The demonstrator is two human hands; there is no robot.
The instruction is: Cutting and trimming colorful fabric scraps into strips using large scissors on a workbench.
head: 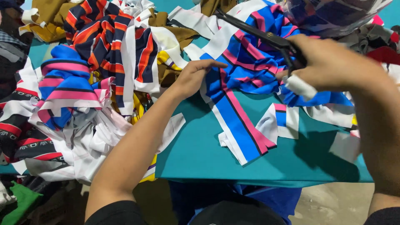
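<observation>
The blue, pink and white striped fabric point(239, 79) is spread on the teal tabletop point(200, 154) and pressed flat by the left hand point(192, 77), fingers released. Black scissors point(258, 35) are grasped by the clenched right hand point(329, 64). The fabric is judged light, limp and slippery; it is best held near an edge.

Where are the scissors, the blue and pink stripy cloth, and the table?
scissors point(254, 32), head view, on the black blades.
blue and pink stripy cloth point(237, 121), head view, on the blue stripe.
table point(200, 154), head view, on bare teal top.

Teal table point(200, 154) under striped fabric scraps point(237, 121) (heaped leftward)
</observation>
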